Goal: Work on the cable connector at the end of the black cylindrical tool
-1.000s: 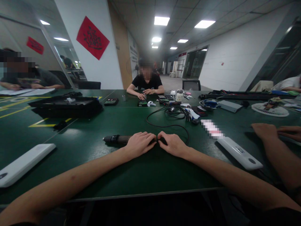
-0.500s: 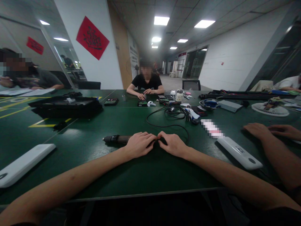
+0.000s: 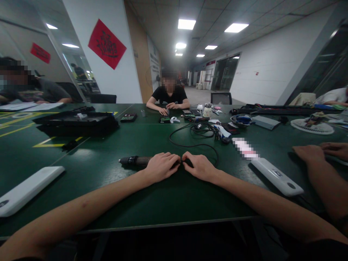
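1. Head view, with the clock face centred on the dark cylindrical tool (image 3: 135,161): the tool lies on the green table (image 3: 152,206), metal tip toward 9 o'clock, its rear end hidden by the left hand.
2. Left hand (image 3: 161,166), at 3 o'clock, lies over the tool; the fingers are bent toward the thumb, with a dark gap between. Whether they grip the tool cannot be told.
3. Right hand (image 3: 201,167), farther along 3 o'clock: thumb and index finger curve into a narrow opening; anything pinched there is too dark to tell.
4. Compared with half a second ago, a slight gap now parts the facing fingertips, which then appeared to meet. A co-worker's hand (image 3: 310,152), far out at 3 o'clock, has shifted outward.
5. Black cable (image 3: 201,145), at 2 o'clock, loops behind the right hand.
6. Black tray (image 3: 108,125), at 10 o'clock: a small pale piece (image 3: 81,115) lies inside.
7. Round dish (image 3: 241,125), at 2 o'clock, well apart from the tool: something blue (image 3: 243,119) sits in it.
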The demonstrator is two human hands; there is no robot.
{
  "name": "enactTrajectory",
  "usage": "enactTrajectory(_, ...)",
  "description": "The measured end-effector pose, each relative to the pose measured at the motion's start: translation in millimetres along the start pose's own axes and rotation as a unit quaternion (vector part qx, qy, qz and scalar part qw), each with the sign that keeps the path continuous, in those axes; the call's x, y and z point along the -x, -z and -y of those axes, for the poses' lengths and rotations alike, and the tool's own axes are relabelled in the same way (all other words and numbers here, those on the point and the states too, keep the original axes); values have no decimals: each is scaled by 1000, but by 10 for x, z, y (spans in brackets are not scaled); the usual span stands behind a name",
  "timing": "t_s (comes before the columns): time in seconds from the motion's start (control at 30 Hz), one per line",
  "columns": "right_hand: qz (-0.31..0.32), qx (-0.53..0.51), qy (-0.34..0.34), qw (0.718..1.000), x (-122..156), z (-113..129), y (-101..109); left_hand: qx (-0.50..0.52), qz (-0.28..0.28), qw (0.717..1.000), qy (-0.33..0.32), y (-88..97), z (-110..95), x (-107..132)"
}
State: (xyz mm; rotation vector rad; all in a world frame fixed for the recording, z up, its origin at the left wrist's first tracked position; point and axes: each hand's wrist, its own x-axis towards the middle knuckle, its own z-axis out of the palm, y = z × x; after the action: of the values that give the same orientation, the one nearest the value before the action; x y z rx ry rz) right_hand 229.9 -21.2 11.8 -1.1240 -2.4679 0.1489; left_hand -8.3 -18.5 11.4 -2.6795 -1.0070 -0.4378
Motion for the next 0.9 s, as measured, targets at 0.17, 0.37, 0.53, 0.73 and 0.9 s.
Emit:
enactTrajectory(0.17, 2, -3, -1, 1000, -1, 7, 13, 6, -2, 1000, 2, -3, 6, 1)
enactTrajectory(0.37, 3, -9, 1, 1000, 0, 7, 19, -4, -7, 1000, -10, 2, 5, 1)
enactTrajectory(0.53, 1, -4, -4, 1000, -1, 8, 9, 2, -11, 1000, -8, -13, 10, 3)
enactTrajectory(0.73, 0, -4, -1, 1000, 1, -10, -10, -3, -5, 1000, -3, -11, 9, 0)
enactTrajectory(0.9, 0, -2, -3, 1000, -1, -17, -12, -2, -11, 1000, -20, -12, 7, 3)
